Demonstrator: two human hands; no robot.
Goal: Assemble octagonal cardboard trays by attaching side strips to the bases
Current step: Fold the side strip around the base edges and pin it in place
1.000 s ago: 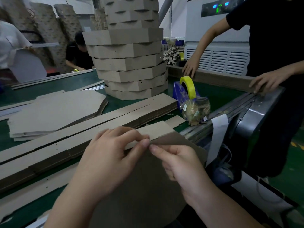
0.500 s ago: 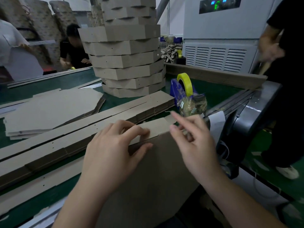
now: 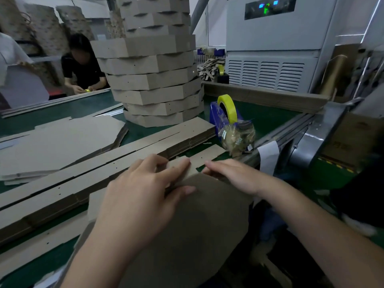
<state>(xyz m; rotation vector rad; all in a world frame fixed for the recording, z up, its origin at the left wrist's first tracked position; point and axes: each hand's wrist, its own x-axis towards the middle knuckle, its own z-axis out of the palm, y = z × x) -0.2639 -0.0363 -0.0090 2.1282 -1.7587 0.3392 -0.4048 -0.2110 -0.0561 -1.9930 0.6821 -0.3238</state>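
Observation:
A large cardboard base [image 3: 199, 225] tilts up against the table's front edge right in front of me. A brown side strip [image 3: 207, 157] runs along its top edge. My left hand [image 3: 143, 192] grips that top edge, fingers over the strip and thumb on the near face of the base. My right hand [image 3: 232, 175] lies flat on the strip and the base's edge just to the right, fingers straight and pointing left.
Long side strips [image 3: 104, 161] lie in stacks across the green table [image 3: 268, 119]. Flat bases [image 3: 58, 140] are piled at left. A tall stack of finished trays [image 3: 155, 84] stands behind. A blue tape dispenser with yellow tape [image 3: 226, 111] sits at right. A person works at the back left.
My right hand has come down from reaching toward the tape dispenser and now presses the strip next to my left hand. The person in black at right has left the view.

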